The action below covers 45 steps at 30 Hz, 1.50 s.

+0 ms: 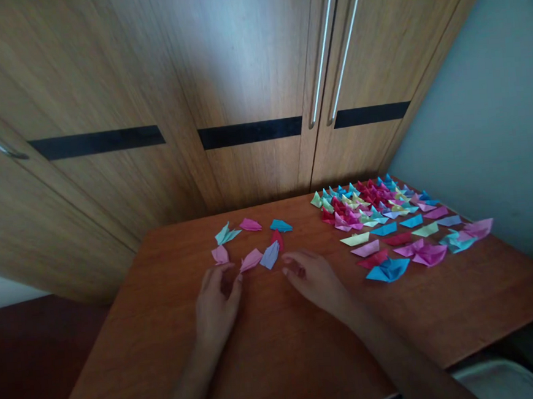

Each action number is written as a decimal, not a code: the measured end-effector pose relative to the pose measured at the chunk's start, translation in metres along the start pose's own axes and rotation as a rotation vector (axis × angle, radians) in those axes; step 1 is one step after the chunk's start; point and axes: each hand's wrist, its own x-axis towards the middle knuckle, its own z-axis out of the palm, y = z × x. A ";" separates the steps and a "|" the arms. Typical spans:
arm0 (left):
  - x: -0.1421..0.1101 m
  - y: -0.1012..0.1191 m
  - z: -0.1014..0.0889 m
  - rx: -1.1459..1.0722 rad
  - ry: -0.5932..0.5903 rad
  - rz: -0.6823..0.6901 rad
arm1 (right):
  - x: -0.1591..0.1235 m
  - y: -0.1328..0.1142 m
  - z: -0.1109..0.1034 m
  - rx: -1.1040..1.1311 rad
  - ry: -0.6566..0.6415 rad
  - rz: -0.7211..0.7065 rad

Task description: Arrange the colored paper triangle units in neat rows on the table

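Note:
A loose ring of folded paper pieces lies on the wooden table. My left hand (217, 305) is at its near left side, thumb and fingers apart, with nothing visible between them. Its fingertips are close to a pink piece (220, 254) and another pink piece (251, 259); whether they touch, I cannot tell. My right hand (313, 280) is curved but open, just right of a lavender folded piece (269, 255). Behind that lies a red piece (278, 240). The far part of the ring has a blue piece (281, 225), a pink piece (250, 225) and a mint-green piece (227, 234).
Rows of colourful paper boats (377, 200) cover the table's far right. Nearer me are flat-folded boats and a blue boat (389, 270). A wooden wardrobe (246, 59) stands behind the table (279, 358), and a pale wall (495, 114) borders it at right.

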 end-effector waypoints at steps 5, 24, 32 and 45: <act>0.002 0.002 0.011 0.125 -0.062 0.119 | 0.025 0.016 0.028 -0.125 -0.002 0.129; -0.010 0.017 0.034 0.146 -0.218 0.421 | 0.029 0.021 0.042 -0.055 0.081 0.072; -0.011 0.016 0.033 0.139 -0.241 0.408 | 0.022 0.019 0.039 -0.063 0.066 0.011; -0.010 0.017 0.033 0.105 -0.240 0.367 | 0.009 0.013 0.039 0.068 0.018 -0.053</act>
